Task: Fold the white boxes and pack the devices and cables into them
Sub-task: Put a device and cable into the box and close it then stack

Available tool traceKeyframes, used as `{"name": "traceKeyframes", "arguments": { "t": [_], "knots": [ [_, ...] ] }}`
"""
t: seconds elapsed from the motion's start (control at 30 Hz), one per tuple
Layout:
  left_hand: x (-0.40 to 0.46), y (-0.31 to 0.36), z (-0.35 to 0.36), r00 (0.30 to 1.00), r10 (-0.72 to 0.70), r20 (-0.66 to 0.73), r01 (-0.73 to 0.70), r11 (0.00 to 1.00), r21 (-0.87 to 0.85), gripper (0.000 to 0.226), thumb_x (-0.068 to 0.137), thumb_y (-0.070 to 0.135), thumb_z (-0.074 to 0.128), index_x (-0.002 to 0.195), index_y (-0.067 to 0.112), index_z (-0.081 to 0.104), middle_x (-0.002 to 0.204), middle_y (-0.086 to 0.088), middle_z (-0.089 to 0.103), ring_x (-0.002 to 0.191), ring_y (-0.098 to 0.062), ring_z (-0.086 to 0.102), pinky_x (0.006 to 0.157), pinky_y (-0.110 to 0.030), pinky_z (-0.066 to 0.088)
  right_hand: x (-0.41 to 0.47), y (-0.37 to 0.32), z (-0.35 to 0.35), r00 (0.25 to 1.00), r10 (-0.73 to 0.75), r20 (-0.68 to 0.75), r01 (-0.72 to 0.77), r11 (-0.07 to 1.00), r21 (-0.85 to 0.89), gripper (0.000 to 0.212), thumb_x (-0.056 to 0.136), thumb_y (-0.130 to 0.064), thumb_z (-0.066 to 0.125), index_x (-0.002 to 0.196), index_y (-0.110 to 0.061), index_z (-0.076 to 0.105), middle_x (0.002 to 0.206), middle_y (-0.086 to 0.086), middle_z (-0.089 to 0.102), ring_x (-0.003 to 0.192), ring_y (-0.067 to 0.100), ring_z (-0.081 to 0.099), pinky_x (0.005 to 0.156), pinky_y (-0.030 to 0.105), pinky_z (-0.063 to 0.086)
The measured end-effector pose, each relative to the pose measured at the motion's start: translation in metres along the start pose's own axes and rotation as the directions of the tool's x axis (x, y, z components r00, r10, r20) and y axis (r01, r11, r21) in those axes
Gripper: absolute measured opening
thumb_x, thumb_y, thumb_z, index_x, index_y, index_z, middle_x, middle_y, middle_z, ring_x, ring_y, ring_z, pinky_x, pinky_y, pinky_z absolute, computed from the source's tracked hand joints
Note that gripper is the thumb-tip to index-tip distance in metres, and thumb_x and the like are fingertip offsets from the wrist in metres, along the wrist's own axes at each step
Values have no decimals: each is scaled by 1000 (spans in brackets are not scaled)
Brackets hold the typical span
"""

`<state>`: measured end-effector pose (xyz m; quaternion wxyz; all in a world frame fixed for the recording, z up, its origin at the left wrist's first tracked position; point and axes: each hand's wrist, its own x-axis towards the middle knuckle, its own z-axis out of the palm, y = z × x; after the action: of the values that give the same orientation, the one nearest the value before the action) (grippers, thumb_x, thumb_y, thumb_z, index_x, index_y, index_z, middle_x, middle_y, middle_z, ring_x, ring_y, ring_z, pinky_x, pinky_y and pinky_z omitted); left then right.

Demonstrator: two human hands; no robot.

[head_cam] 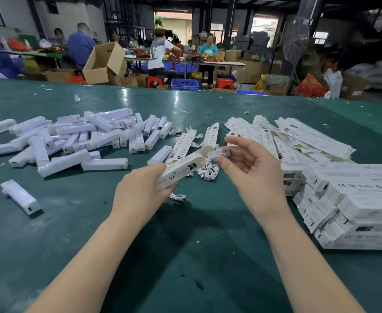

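My left hand [140, 190] grips a folded white box [181, 170] tilted up to the right, its top flap open. My right hand [251, 168] pinches a small coiled white cable [219, 152] right at the box's open mouth. More loose white cables [208, 172] lie on the green table [185, 256] just beyond the box. A heap of white wrapped devices [84, 136] covers the left of the table, with one device [20, 196] lying apart near me.
Flat unfolded box blanks [298, 136] are piled at the centre right. Stacks of packed white boxes [355, 206] stand at the right edge. Beyond the table, several people sit at other tables among cardboard cartons [104, 64], stools and a blue crate.
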<state>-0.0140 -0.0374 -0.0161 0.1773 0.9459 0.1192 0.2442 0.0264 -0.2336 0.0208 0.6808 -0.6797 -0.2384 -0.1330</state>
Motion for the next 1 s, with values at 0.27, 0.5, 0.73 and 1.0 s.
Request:
{"name": "traceKeyframes", "arguments": {
  "t": [0.27, 0.5, 0.73, 1.0],
  "knots": [
    [0, 1, 5, 997, 57, 49, -56, 998, -37, 27, 83, 42, 65, 72, 29, 44, 73, 6, 56, 75, -26, 52, 60, -33, 42, 0, 8, 3, 998, 2, 70, 10, 986, -167, 28, 84, -5, 72, 98, -29, 66, 97, -6, 72, 90, 13, 68, 83, 22, 52],
    [-1, 0, 7, 995, 84, 46, -82, 995, -53, 21, 80, 41, 67, 85, 22, 57, 78, 4, 61, 76, -27, 54, 65, -36, 49, 2, 10, 2, 997, 64, 53, -61, 997, -53, 22, 81, -8, 77, 99, -17, 71, 94, -2, 76, 91, 13, 71, 83, 22, 54],
    [-2, -2, 5, 992, 122, 34, -120, 990, -72, 20, 80, 40, 67, 88, 23, 60, 78, 4, 61, 76, -26, 56, 66, -38, 50, 2, 10, 3, 988, 143, 54, -146, 988, 53, 19, 77, -9, 80, 89, -21, 73, 88, -2, 77, 84, 11, 73, 71, 17, 54],
    [-2, -3, 7, 992, 113, 53, -113, 994, -14, 23, 81, 40, 65, 82, 20, 53, 75, 4, 59, 76, -26, 55, 65, -35, 49, 2, 10, -1, 976, 125, 176, -106, 988, -113, 31, 80, -4, 77, 92, -33, 74, 86, -14, 76, 79, -2, 69, 73, 8, 48]
  ]
}}
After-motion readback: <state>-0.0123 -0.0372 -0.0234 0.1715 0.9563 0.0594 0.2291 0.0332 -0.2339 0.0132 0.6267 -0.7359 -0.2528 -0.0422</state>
